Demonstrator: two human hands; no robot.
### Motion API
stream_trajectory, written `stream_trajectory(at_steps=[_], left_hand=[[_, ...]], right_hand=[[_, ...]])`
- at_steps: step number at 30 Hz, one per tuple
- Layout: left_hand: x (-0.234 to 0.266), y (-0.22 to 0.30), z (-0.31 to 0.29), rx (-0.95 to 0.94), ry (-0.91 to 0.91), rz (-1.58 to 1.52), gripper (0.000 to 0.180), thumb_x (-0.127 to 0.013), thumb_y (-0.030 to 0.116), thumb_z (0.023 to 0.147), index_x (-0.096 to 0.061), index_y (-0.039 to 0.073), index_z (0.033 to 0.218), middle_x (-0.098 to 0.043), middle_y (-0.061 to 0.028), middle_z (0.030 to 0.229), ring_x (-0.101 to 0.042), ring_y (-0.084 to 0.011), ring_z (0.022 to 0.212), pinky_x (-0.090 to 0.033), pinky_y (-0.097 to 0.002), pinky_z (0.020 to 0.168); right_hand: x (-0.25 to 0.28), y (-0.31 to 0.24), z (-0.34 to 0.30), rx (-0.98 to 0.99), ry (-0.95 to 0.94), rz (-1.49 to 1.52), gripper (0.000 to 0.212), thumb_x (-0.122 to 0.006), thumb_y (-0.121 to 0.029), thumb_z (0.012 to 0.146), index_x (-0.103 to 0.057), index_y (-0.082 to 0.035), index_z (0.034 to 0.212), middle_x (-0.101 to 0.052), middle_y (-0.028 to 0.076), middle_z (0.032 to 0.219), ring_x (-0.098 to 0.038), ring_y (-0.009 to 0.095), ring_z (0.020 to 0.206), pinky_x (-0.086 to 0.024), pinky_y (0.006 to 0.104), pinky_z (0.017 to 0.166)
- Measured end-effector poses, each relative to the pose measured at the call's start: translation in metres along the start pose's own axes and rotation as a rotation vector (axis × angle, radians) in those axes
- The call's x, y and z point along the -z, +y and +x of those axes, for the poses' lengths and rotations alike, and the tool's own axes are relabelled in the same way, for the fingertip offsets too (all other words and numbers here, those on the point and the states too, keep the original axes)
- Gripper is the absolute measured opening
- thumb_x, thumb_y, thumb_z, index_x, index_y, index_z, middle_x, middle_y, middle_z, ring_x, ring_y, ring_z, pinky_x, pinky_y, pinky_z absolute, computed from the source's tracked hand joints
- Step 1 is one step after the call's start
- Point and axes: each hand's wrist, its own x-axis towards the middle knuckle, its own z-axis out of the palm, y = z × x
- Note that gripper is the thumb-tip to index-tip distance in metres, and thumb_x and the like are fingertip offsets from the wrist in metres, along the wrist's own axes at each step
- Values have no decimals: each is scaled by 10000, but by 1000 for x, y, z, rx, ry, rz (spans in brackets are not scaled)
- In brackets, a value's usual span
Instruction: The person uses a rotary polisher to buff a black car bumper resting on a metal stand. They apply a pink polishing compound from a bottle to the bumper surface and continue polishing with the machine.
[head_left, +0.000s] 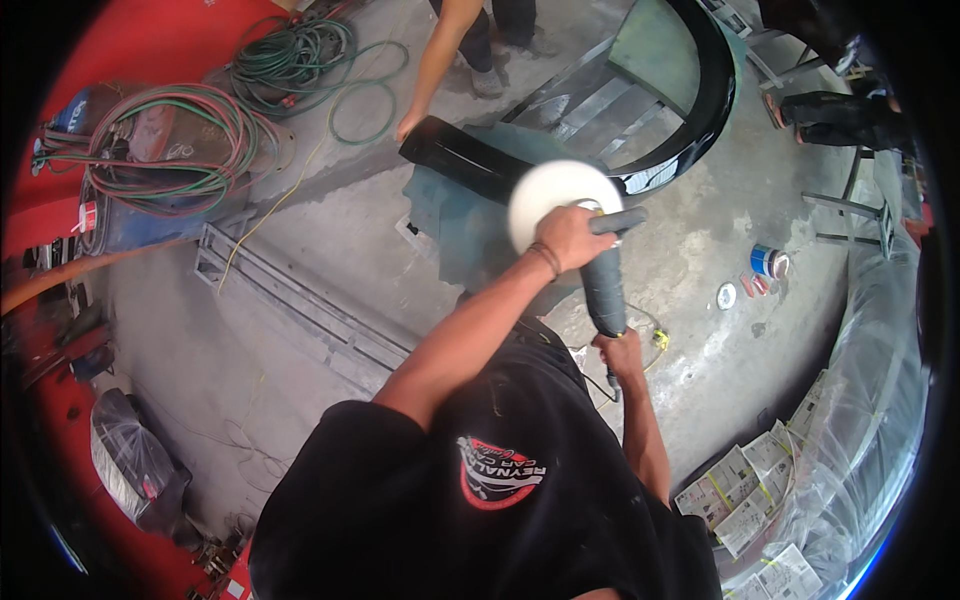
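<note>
I hold an electric polisher [602, 290] with a round white pad [568, 180], whose edge is blurred. My left hand [572, 238] is closed over the polisher's front end, beside its dark side handle. Farther back, my right hand [620, 354] grips the rear of the dark body, where a cord hangs down. Beyond the pad lies a glossy black curved car body panel [455, 155]. The pad overlaps the panel in view; whether they touch I cannot tell. Another person's hand [406, 124] is on the panel's left end.
Greenish sheeting [445, 230] lies under the panel on a metal frame. A long metal rack [300, 300] stands at left, near coiled hoses [180, 150] on a drum. At right are a paint can [770, 262], a plastic-covered vehicle [850, 400] and another person's legs [840, 115].
</note>
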Motion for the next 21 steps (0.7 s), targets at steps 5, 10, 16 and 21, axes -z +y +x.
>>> stream_trajectory(at_steps=[5, 10, 16, 21], left_hand=[[78, -46, -15, 95, 99, -25, 443, -821, 471, 804, -816, 49, 938, -764, -222, 843, -759, -405, 794, -611, -484, 747], [153, -90, -20, 275, 157, -157, 427, -855, 357, 859, -803, -30, 1031, -765, -115, 788, -714, -163, 715, -573, -335, 714], [178, -93, -26, 406, 133, -151, 434, -831, 406, 849, -809, -5, 986, -770, -199, 804, -776, -309, 768, -590, -394, 754], [120, -61, -39, 377, 157, -180, 443, -816, 430, 852, -812, 11, 994, -761, -207, 805, -764, -349, 773, -591, -414, 767]], right_hand=[[-45, -77, -2, 67, -55, -93, 475, -778, -236, 741, -741, 51, 1119, -767, 278, 990, -768, 383, 967, -568, 453, 873], [-81, -155, 9, 203, -113, -236, 531, -761, -304, 767, -736, 23, 1185, -767, 289, 1075, -739, 443, 1074, -562, 485, 950], [-89, -170, 14, 243, -120, -295, 516, -757, -332, 774, -735, -5, 1173, -761, 284, 1111, -719, 456, 1112, -557, 500, 984], [-48, -117, 20, 252, -104, -375, 498, -765, -332, 773, -739, -21, 1162, -764, 274, 1106, -722, 452, 1104, -557, 500, 989]])
